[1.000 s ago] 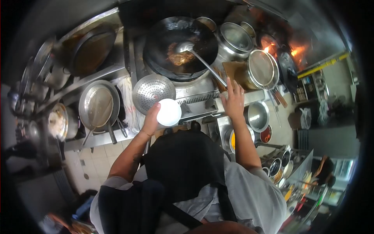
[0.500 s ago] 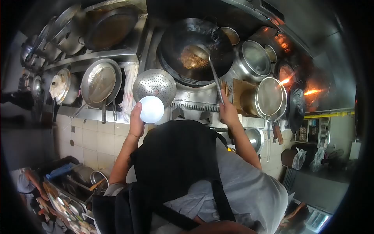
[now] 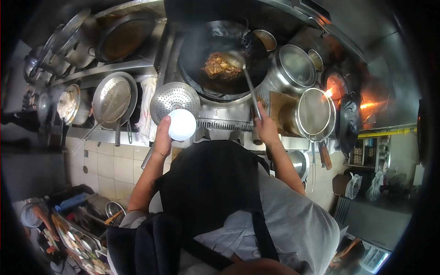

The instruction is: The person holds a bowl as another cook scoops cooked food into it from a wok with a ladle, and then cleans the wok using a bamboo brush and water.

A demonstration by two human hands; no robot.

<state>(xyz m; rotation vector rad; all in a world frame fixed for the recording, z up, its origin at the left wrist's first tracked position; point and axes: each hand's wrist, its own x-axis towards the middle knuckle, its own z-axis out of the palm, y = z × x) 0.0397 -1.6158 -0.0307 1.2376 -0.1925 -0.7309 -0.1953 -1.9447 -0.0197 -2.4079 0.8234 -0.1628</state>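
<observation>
My left hand [image 3: 163,135] grips a white bowl [image 3: 182,125] by its rim. The bowl is above the front of a perforated metal strainer [image 3: 170,98], partly covering it. A long-handled ladle [image 3: 250,87] is in my right hand [image 3: 267,129], fingers wrapped round the end of its handle. Its head rests in a large black wok [image 3: 197,85], at the right side of some browned, chopped food [image 3: 217,67]. Steam over the wok blurs the food and the ladle head.
Right of the wok stand a lidded pot [image 3: 298,64], a fine mesh strainer [image 3: 315,114] over a pot, and a burner flame [image 3: 329,91]. Pans with a mesh strainer [image 3: 115,101] sit at left. Behind, at lower left, another person's arm [image 3: 43,220] reaches over a counter.
The ladle head has shifted slightly within the wok, and the food looks more spread out. More steam rises. The bowl has moved a little right against the perforated strainer.
</observation>
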